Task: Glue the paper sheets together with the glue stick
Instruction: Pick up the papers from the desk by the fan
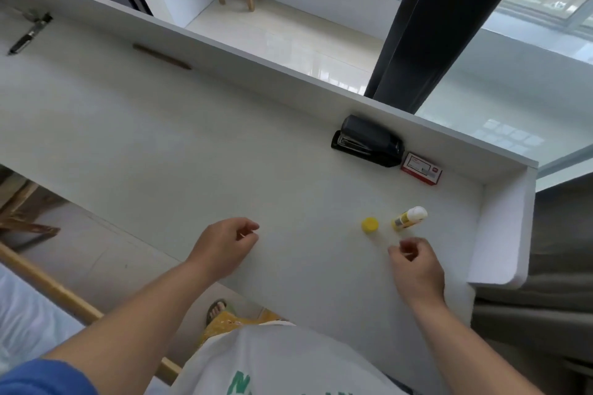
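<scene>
The uncapped glue stick point(409, 218) stands just beyond the right hand point(417, 269), tilted up-right; both hands hold nothing, fingers loosely curled; left hand point(221, 245) lies farther off.

Shirt point(288, 362): green print, large letter, looks like "N", rest cut off. Red box point(421, 168) label and glue stick point(408, 218) label: txt too small, illegible.

Open desk point(192, 144) leftward — cap point(369, 224), glue stick point(408, 218) crowd right.
</scene>
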